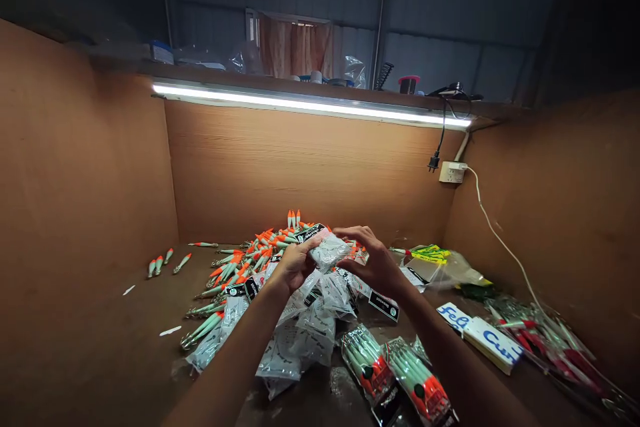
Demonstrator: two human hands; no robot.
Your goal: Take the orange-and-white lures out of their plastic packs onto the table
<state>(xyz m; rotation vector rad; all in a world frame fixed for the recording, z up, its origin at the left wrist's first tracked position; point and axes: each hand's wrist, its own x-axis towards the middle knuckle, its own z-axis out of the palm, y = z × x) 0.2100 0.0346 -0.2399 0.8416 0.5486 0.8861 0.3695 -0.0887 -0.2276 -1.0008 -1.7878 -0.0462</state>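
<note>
Both my hands are raised over the middle of a brown bench and hold one small clear plastic packet point(327, 250) with a black header card. My left hand point(294, 265) pinches its left side, fingers closed. My right hand point(373, 260) grips its right side, fingers curled round it. Under my hands lies a heap of similar empty clear packets point(300, 327). Behind them is a pile of pale green lures with orange tips point(253, 257). Two filled packs of lures point(395, 373) lie near my right forearm.
Brown board walls enclose the bench on three sides, with a lit tube lamp point(310, 103) along the back. A few loose lures point(165, 261) lie far left. At right are a yellow-green pack point(430, 253), a white box point(483, 337), red lure packs point(550, 347) and a wall socket point(453, 172).
</note>
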